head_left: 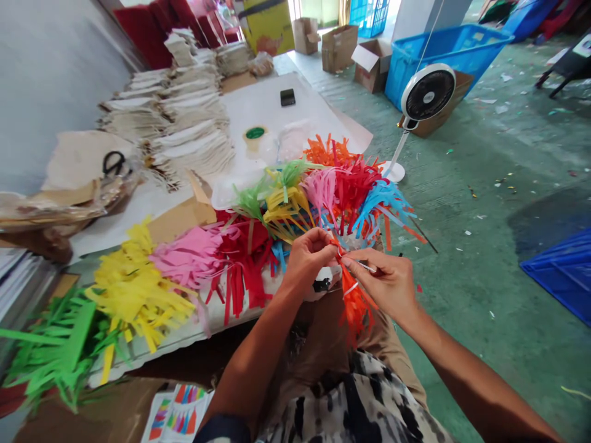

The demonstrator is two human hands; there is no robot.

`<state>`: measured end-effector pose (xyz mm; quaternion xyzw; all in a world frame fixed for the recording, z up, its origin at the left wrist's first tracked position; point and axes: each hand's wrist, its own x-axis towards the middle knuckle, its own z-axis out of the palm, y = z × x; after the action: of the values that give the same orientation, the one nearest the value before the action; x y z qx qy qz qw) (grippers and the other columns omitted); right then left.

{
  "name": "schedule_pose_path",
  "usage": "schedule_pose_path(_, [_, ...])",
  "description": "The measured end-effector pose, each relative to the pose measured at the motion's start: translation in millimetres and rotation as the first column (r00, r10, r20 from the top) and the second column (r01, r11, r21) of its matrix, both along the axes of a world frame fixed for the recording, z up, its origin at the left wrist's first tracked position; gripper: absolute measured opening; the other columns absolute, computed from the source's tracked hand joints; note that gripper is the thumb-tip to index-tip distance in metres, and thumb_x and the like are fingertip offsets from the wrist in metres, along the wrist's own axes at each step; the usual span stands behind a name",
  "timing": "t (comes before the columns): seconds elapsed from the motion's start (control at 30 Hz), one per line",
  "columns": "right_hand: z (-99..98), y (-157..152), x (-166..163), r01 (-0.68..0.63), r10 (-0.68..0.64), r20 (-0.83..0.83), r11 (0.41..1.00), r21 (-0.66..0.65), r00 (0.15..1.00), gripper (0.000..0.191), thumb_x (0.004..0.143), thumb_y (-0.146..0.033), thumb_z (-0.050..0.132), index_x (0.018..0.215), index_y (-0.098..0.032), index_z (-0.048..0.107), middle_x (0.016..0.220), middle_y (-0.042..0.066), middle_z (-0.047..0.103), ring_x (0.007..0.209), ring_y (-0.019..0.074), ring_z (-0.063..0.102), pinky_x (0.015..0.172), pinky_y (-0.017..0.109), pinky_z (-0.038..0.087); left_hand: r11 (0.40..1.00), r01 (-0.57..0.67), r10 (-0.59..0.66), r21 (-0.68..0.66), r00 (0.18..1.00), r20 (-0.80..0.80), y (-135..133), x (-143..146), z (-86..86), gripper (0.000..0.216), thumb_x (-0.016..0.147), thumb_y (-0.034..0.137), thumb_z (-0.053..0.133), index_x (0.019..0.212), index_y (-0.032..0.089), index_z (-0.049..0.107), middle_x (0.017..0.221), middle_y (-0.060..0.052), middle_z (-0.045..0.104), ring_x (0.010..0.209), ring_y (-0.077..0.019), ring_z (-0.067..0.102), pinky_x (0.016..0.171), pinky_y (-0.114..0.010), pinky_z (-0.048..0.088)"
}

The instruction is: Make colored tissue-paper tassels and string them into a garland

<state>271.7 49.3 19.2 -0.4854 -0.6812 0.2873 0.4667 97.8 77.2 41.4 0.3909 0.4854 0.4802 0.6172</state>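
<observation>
An orange paper tassel [354,307] hangs over my lap, its fringed end pointing down, with a thin white band around it. My left hand [310,257] is closed, pinching the tassel's upper end. From the right, my right hand [386,277] pinches the same tassel just below; a thin pale stick-like piece shows beside its fingers, too small to name. Just beyond the hands lie blue [382,200], red [357,184], yellow [287,209] and light green [293,173] tassels. Pink [191,255], yellow [138,286] and green [60,347] fringed strips spread leftward along the table edge.
Stacks of off-white bundles [194,138] fill the table's far left, near black-handled scissors [113,163]. A dark phone-like object [287,97] lies on the white table [258,114]. A white fan [428,92], blue crate [443,46] and cardboard boxes [339,49] stand beyond.
</observation>
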Motion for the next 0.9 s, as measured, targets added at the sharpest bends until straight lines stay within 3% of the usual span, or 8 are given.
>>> schedule_pose_path(0.2, [2.8,0.8,0.4,0.06,-0.064,0.094,0.997,0.05,0.993,0.02,0.1,-0.039,0.069,0.092,-0.026,0.082,0.069,-0.003,0.073,0.05,0.0109,0.051,0.052,0.028,0.036,1.0,0.02,-0.02,0.004,1.0,-0.016,-0.6,4.6,1.2,0.025,0.068,0.029,0.082,0.078,0.019,0.061,0.076,0.003,0.069,0.067,-0.0112,0.065,0.063,-0.022,0.056])
schedule_pose_path(0.4, [2.9,2.4,3.8,0.089,-0.112,0.258,0.991,0.099,0.96,0.026,0.105,-0.041,0.061,0.096,-0.025,0.08,0.081,0.001,0.079,0.061,0.0142,0.065,0.06,0.028,0.041,0.997,0.045,-0.04,-0.07,0.997,0.067,-0.9,7.7,-1.5,0.034,0.071,0.041,0.088,0.082,0.018,0.066,0.082,-0.001,0.074,0.069,-0.0135,0.07,0.07,-0.026,0.061])
schedule_pose_path(0.63, [0.9,8.1,11.7,0.017,-0.046,0.258,0.993,0.113,0.965,0.027,0.107,-0.035,0.055,0.109,-0.025,0.08,0.101,0.007,0.084,0.088,0.021,0.077,0.075,0.03,0.05,1.0,0.022,-0.02,-0.023,0.997,0.073,-2.2,11.0,-4.5,0.022,0.075,0.035,0.084,0.085,0.019,0.071,0.082,0.001,0.074,0.07,-0.0142,0.072,0.071,-0.027,0.062])
schedule_pose_path(0.9, [8.3,17.4,22.9,-0.054,0.026,0.226,0.992,0.118,0.974,0.016,0.101,-0.027,0.064,0.098,-0.025,0.079,0.088,0.001,0.082,0.071,0.0158,0.073,0.066,0.025,0.046,0.996,0.078,-0.075,0.048,0.996,-0.054,0.2,9.4,-10.9,0.034,0.072,0.043,0.092,0.092,0.017,0.083,0.083,-0.004,0.078,0.071,-0.0143,0.068,0.069,-0.024,0.057])
